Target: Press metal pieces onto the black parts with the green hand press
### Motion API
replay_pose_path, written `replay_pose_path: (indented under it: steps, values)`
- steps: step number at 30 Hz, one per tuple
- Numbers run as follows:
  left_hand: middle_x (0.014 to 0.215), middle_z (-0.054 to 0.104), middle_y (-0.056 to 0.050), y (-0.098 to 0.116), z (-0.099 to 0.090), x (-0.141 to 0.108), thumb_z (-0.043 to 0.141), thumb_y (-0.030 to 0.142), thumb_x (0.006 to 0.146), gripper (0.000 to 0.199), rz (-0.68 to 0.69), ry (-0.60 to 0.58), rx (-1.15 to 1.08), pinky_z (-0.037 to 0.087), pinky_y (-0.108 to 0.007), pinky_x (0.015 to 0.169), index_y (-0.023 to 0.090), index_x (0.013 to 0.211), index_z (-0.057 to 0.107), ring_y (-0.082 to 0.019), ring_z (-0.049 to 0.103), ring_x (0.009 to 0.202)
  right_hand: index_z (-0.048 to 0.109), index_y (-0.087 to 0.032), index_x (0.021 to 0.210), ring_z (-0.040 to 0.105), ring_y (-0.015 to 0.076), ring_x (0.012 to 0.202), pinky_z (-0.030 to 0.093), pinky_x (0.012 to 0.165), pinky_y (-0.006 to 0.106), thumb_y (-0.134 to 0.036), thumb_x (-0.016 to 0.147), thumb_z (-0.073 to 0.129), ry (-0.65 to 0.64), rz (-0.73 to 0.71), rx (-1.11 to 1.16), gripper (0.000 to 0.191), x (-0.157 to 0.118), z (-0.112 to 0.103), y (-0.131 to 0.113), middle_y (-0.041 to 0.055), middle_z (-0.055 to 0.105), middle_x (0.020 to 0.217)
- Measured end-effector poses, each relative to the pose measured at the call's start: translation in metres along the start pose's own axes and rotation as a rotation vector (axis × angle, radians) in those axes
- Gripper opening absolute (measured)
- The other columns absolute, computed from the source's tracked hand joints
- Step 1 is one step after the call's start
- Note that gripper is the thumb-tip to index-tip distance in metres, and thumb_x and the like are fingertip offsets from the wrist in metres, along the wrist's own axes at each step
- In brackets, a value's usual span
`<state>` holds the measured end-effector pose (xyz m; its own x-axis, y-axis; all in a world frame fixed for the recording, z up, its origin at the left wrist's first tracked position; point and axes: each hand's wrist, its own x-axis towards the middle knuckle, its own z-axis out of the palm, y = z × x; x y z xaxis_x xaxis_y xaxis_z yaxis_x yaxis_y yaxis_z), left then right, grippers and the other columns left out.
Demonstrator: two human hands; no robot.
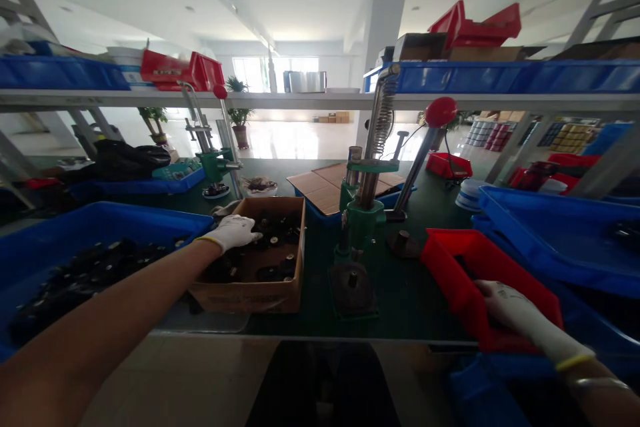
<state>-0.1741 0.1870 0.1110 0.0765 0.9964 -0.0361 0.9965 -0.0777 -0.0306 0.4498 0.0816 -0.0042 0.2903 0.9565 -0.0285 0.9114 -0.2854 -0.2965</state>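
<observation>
The left hand (pixel 233 233), in a white work glove, is held open, with the fingers extended just above small dark parts (pixel 270 273) heaped in a cardboard box (pixel 250 298). The right hand (pixel 513 310), also gloved, is laid on the rim of a red plastic bin (pixel 450 273); whether anything is grasped there cannot be told. A green hand press (pixel 357 227) is mounted on the bench (pixel 400 300) between the hands.

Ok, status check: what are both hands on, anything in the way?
Left white-gloved hand over brown cardboard box of black parts. Right gloved hand on rim of red plastic bin. Green metal hand press beside the box, clear of both hands.
</observation>
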Motion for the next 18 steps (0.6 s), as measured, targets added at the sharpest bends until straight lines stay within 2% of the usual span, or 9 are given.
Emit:
replay_pose_path:
  steps: [3,5,9,13,15,18]
  values:
    - [0.109,0.076,-0.028,0.013,0.006,0.016,0.073,0.047,0.069,0.037,-0.054,-0.025,0.046,0.048,-0.044,0.094,0.014,0.087,0.074,-0.041,0.069,0.109,0.079,-0.021,0.117,0.072,0.0351,0.111,0.056,0.089,0.044,-0.039,0.085,0.058,-0.103,0.033,-0.007,0.042,-0.005,-0.006,-0.004,0.0143,0.076,0.119]
    - [0.111,0.076,-0.026,0.013,0.006,0.018,0.075,0.043,0.064,0.036,-0.057,-0.015,0.049,0.048,-0.043,0.093,0.015,0.088,0.074,-0.04,0.068,0.109,0.078,-0.02,0.119,0.071,0.0339,0.114,0.055,0.095,0.043,-0.038,0.087,0.056,-0.119,0.03,0.029,0.043,-0.007,-0.01,-0.005,0.0146,0.074,0.124]
    - [0.119,0.074,-0.021,0.002,0.0,0.009,0.07,0.038,0.063,0.039,-0.035,0.027,-0.002,0.049,-0.041,0.092,0.017,0.096,0.073,-0.038,0.067,0.11,0.079,-0.017,0.113,0.072,0.0302,0.111,0.055,0.095,0.037,-0.029,0.087,0.055,-0.13,0.038,0.109,0.038,-0.011,-0.015,-0.006,0.0134,0.076,0.119]
    - [0.112,0.075,-0.015,-0.007,-0.007,-0.007,0.061,0.035,0.07,0.035,0.005,0.09,-0.096,0.048,-0.038,0.097,0.018,0.1,0.071,-0.034,0.067,0.109,0.081,-0.018,0.102,0.073,0.0313,0.105,0.056,0.089,0.037,-0.034,0.083,0.062,-0.111,0.076,0.253,0.031,-0.017,-0.022,-0.012,0.0122,0.078,0.109]
    - [0.103,0.076,-0.012,-0.004,-0.012,-0.023,0.061,0.039,0.074,0.035,0.01,0.152,-0.32,0.051,-0.037,0.092,0.018,0.101,0.068,-0.03,0.068,0.1,0.081,-0.018,0.092,0.074,0.0325,0.099,0.057,0.087,0.039,-0.033,0.079,0.067,-0.084,0.111,0.377,0.025,-0.022,-0.026,-0.016,0.0127,0.079,0.102]
    - [0.085,0.073,-0.001,0.015,-0.02,-0.06,0.069,0.043,0.075,0.034,-0.053,0.281,-0.977,0.055,-0.034,0.077,0.019,0.099,0.066,-0.022,0.067,0.082,0.08,-0.017,0.088,0.075,0.0284,0.088,0.059,0.081,0.036,-0.028,0.076,0.069,-0.054,0.146,0.541,0.02,-0.03,-0.029,-0.023,0.0108,0.08,0.091]
